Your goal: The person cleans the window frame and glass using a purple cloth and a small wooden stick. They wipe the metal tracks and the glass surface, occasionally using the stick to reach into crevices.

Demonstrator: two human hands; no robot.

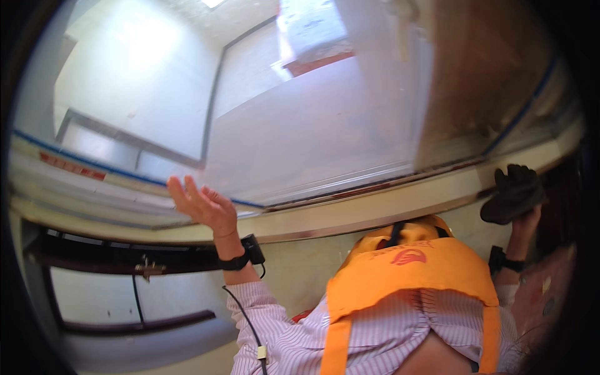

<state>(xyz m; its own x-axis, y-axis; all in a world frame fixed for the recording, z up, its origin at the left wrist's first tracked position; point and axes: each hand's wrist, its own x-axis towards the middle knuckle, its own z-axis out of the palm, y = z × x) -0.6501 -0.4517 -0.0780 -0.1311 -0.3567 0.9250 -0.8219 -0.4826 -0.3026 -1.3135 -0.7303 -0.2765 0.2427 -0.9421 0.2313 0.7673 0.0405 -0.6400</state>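
My left hand (pixel 204 206) is raised, palm and fingers spread, with nothing in it. It appears in front of a cream ledge (pixel 300 225) and a blue strip (pixel 136 176); whether it touches either I cannot tell. Over at the right, my right hand (pixel 530 218) grips a dark bunched cloth (pixel 511 194) near the ledge's right end. The cloth covers most of its fingers. Beyond the ledge spreads a large, shiny, pale panel (pixel 318 126), blurred and full of reflections.
A pale metal track (pixel 342 180) runs along the panel's near edge. At lower left is a dark-framed opening (pixel 93 293) with a metal latch (pixel 150 268). A red label (pixel 72 165) bears writing. My orange apron (pixel 412 276) hangs close to the ledge; a black cable (pixel 246 314) trails along my left sleeve.
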